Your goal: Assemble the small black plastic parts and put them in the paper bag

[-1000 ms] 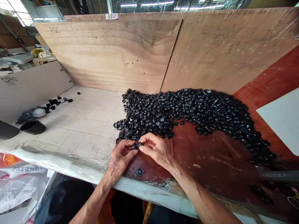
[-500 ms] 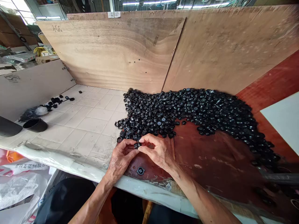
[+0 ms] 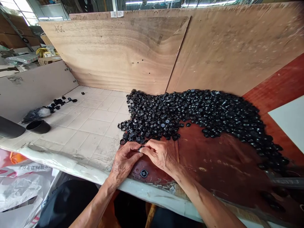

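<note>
Between the fingertips of my two hands is a small black plastic cap (image 3: 140, 149), mostly covered by the fingers. My left hand (image 3: 125, 158) pinches it from the left with thumb and forefinger. From the right, my right hand (image 3: 158, 154) closes its thumb and forefinger on the same cap. Just beyond the hands begins a large heap of black plastic caps (image 3: 163, 107), stretching away to the right. Nearer the front edge, a round black part with small lugs (image 3: 143, 173) lies alone on the dark red board (image 3: 204, 161).
A tall plywood panel (image 3: 114, 53) backs the bench. At left on the tiled surface (image 3: 95, 123) are a black cup-shaped container (image 3: 38, 127), a plastic bag (image 3: 35, 114) and scattered black pieces. The padded front edge (image 3: 78, 169) runs below my wrists.
My fingers have closed further over the cap, so less of it shows. The view has shifted slightly; the heap and the loose part look unchanged.
</note>
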A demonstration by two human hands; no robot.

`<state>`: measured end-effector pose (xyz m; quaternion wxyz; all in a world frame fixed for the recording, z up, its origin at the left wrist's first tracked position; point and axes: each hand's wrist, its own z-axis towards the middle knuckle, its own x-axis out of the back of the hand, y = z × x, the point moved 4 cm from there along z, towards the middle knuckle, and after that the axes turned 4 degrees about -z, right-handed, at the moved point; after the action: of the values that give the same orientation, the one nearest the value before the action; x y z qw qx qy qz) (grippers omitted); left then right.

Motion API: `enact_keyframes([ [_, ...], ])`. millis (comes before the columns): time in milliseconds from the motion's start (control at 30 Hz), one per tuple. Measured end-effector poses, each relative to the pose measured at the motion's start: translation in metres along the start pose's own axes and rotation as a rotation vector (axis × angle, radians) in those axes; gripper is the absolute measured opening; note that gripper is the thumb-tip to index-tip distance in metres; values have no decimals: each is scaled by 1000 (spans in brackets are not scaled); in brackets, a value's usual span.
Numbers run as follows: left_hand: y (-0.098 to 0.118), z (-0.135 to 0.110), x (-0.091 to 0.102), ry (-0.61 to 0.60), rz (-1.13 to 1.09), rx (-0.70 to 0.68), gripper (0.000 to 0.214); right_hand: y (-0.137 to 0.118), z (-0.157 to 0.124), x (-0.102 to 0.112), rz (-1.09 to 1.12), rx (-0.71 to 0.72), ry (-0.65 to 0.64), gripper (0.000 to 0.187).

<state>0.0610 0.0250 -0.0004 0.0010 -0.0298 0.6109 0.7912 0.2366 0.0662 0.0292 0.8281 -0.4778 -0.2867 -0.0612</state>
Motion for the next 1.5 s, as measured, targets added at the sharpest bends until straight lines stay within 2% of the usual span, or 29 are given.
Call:
enact_keyframes([
  [133,-2,0,-2,-6,-55,42,19,-4,-1,1,2,48,51,21],
  [267,-2,0,0,44,-84,57,18,-10,-2,4,13,116,-12,13],
  [333,-1,0,0,38,-70,67,17,-7,-2,3,-28,99,-12,20],
  [400,1,1,-2,-1,-59,78,18,-3,-2,0,-104,74,-14,38],
  [467,1,1,-4,-26,-51,90,19,0,-3,-3,-150,53,-24,49],
  [500,1,1,-4,-27,-53,95,19,0,-3,-3,-141,40,-26,48],
  [600,-2,2,-3,20,-79,100,21,-4,-3,-2,-37,35,-8,22],
  [633,-3,2,-2,47,-82,97,22,-6,-3,-1,-10,60,-13,20],
  [700,-5,2,0,95,-70,89,23,-9,-3,-1,4,122,-39,27],
  [767,-6,2,1,105,-65,96,24,-8,-3,-2,-28,133,-55,25],
  [867,-7,2,0,81,-69,119,24,-2,-3,-3,-109,65,-58,37],
  [1000,-5,3,0,94,-57,95,24,-3,-3,-2,-66,22,-27,32],
  [1133,-6,2,2,113,-53,102,27,-10,-2,0,-58,-11,-62,42],
  [1233,-8,2,3,120,-42,117,27,-13,-3,1,-13,-22,-56,29],
  [1367,-8,1,3,122,-51,128,27,-13,-3,2,5,9,-29,33],
  [1433,-6,1,2,113,-48,125,25,-11,-3,2,11,32,-5,15],
  [1500,-4,1,0,92,-30,122,22,-9,-3,1,17,56,-12,11],
])
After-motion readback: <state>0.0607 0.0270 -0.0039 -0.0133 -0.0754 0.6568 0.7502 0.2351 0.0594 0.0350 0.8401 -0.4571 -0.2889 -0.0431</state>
